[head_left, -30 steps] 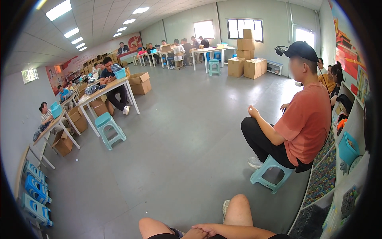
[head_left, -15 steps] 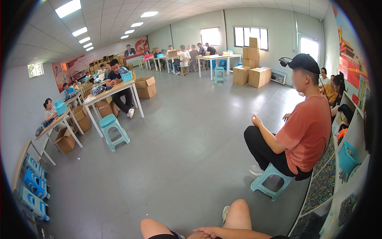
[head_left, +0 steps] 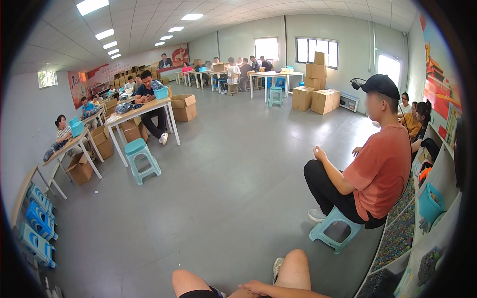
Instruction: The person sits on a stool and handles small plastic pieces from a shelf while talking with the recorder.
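Observation:
My right hand [head_left: 255, 286] lies loosely across my left hand [head_left: 241, 294] in my lap, between my bare knees at the bottom edge. The fingers of the right one are laid out over the left, and no object shows in them. The left is partly covered and cut by the frame's edge, so its fingers are hidden. Dark shorts [head_left: 195, 294] and one pale shoe [head_left: 278, 267] of mine are visible.
At right, a person in a red shirt [head_left: 380, 171] sits on a pale blue stool [head_left: 337, 229] beside low shelves [head_left: 397, 248]. Stacked stools [head_left: 37, 243] line the left wall. People work at tables [head_left: 141, 113]; cartons [head_left: 325, 101] stand at the back.
The whole view has shifted slightly, with the far room sitting a little lower and more to the right. My hands stay together in my lap, slightly lower left in the picture.

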`<control>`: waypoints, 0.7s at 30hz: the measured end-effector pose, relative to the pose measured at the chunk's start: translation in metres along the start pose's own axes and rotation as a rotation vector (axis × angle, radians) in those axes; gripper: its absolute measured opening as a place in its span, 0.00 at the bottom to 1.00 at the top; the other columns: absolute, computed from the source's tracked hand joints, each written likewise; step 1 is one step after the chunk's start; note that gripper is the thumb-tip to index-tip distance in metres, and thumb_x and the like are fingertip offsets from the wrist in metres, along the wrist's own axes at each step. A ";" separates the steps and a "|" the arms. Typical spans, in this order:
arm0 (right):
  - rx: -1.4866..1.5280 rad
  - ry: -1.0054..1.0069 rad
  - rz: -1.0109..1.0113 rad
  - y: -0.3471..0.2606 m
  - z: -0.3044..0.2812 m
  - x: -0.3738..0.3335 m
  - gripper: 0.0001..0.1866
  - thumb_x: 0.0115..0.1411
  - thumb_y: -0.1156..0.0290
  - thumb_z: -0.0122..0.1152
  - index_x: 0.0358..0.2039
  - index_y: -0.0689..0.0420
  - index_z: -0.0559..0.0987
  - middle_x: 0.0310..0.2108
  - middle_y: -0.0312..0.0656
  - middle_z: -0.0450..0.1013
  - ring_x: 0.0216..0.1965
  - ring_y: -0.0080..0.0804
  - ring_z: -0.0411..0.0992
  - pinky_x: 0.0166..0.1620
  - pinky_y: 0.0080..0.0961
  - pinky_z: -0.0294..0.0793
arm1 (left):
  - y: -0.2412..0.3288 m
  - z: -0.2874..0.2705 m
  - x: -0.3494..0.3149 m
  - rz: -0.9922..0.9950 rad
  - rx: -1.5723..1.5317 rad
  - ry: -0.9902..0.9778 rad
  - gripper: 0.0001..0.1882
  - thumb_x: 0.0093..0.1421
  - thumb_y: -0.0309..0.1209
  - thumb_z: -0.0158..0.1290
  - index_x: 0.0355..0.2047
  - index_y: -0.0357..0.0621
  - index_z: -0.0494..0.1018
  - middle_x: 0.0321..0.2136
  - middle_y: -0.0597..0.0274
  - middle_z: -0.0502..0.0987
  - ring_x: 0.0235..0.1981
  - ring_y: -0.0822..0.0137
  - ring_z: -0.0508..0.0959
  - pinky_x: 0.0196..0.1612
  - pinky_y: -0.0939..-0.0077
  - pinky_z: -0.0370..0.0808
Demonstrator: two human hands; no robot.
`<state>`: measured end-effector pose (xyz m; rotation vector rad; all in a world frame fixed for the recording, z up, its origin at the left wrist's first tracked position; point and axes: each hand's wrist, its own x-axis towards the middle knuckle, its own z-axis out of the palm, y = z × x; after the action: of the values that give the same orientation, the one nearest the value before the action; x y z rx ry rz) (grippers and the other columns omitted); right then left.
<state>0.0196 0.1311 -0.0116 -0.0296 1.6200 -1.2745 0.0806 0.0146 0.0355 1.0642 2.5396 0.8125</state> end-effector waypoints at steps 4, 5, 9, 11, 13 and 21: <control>-0.167 0.087 -0.018 -0.013 0.003 -0.013 0.26 0.48 0.47 0.53 0.28 0.61 0.78 0.28 0.46 0.73 0.29 0.30 0.70 0.34 0.24 0.68 | 0.000 -0.002 -0.002 -0.065 0.016 -0.078 0.12 0.48 0.34 0.45 0.31 0.43 0.71 0.32 0.51 0.73 0.35 0.55 0.72 0.40 0.64 0.67; -0.240 0.108 -0.012 -0.017 0.005 -0.017 0.26 0.48 0.46 0.51 0.28 0.60 0.78 0.27 0.48 0.73 0.29 0.32 0.70 0.34 0.25 0.68 | 0.001 -0.002 -0.004 -0.067 0.016 -0.076 0.12 0.48 0.34 0.45 0.31 0.43 0.71 0.32 0.51 0.73 0.35 0.55 0.72 0.40 0.64 0.67; -0.478 0.169 -0.107 0.000 -0.003 -0.009 0.28 0.49 0.43 0.46 0.29 0.58 0.78 0.28 0.50 0.73 0.32 0.40 0.71 0.36 0.30 0.68 | 0.009 -0.005 -0.001 -0.063 -0.204 0.037 0.14 0.48 0.34 0.46 0.36 0.44 0.68 0.34 0.49 0.72 0.36 0.51 0.71 0.40 0.62 0.67; -0.683 0.230 -0.123 -0.005 0.001 -0.016 0.29 0.51 0.44 0.40 0.31 0.57 0.77 0.31 0.51 0.72 0.35 0.47 0.70 0.39 0.34 0.67 | 0.001 0.004 -0.003 -0.043 -0.147 0.062 0.15 0.48 0.33 0.46 0.37 0.44 0.68 0.35 0.48 0.71 0.37 0.50 0.70 0.40 0.61 0.67; -0.734 0.199 -0.113 -0.010 0.001 -0.023 0.28 0.52 0.45 0.38 0.32 0.57 0.76 0.33 0.51 0.72 0.36 0.47 0.69 0.40 0.35 0.67 | 0.007 -0.005 -0.003 0.000 -0.124 0.037 0.15 0.49 0.33 0.45 0.38 0.44 0.67 0.35 0.48 0.71 0.37 0.49 0.70 0.40 0.60 0.67; -0.871 0.121 -0.167 -0.005 -0.001 -0.025 0.26 0.55 0.50 0.34 0.36 0.56 0.75 0.37 0.52 0.70 0.40 0.47 0.68 0.43 0.38 0.65 | 0.004 -0.005 -0.001 -0.139 -0.287 -0.063 0.13 0.51 0.34 0.44 0.35 0.43 0.69 0.34 0.47 0.72 0.36 0.49 0.70 0.38 0.60 0.67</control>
<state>0.0280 0.1441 0.0090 -0.6427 2.1997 -0.6054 0.0817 0.0141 0.0416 0.8008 2.3244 1.0474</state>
